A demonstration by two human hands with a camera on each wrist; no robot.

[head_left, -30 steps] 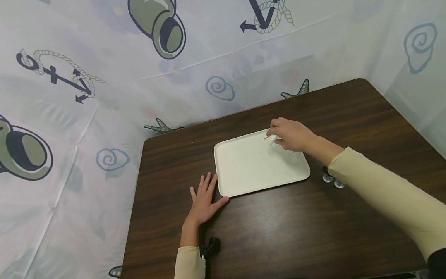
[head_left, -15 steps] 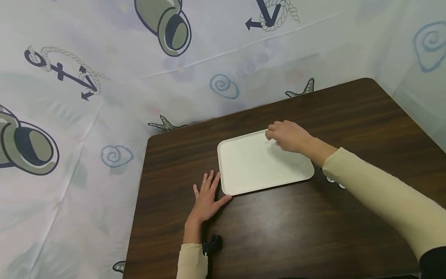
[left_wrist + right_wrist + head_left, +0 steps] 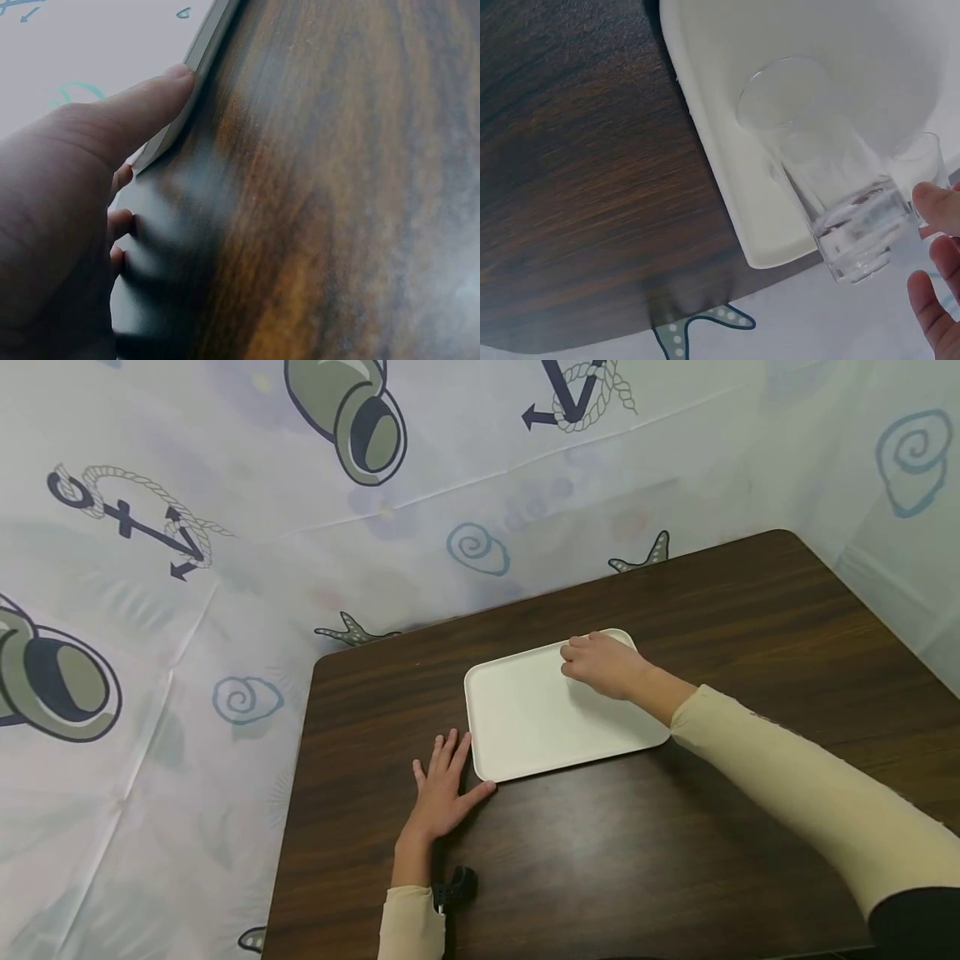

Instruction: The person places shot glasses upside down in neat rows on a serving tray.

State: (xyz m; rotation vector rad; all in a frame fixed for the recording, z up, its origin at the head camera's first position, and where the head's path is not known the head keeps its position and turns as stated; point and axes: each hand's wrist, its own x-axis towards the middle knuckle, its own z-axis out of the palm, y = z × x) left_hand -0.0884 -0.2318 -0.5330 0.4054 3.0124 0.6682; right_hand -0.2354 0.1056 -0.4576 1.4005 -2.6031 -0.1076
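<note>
A white rectangular tray point(image 3: 525, 714) lies on the dark wooden table. My left hand point(image 3: 438, 793) rests at its near left corner, fingers spread, with the thumb against the tray's edge. Over the far right part of the tray, my right hand point(image 3: 603, 666) pinches a small clear glass point(image 3: 915, 161) between thumb and fingers, as the right wrist view shows. Beside it on the tray is a larger clear glass point(image 3: 840, 187). Both glasses are hidden by the hand in the head view.
The table point(image 3: 600, 860) meets a patterned cloth wall point(image 3: 412, 552) at its far and left sides. A black device point(image 3: 459, 887) is strapped at the left wrist. The right sleeve point(image 3: 787, 777) covers part of the table right of the tray.
My right hand has shifted left and slightly nearer over the tray. Its sleeve now hides the round clear pieces seen earlier right of the tray. The left hand stays put.
</note>
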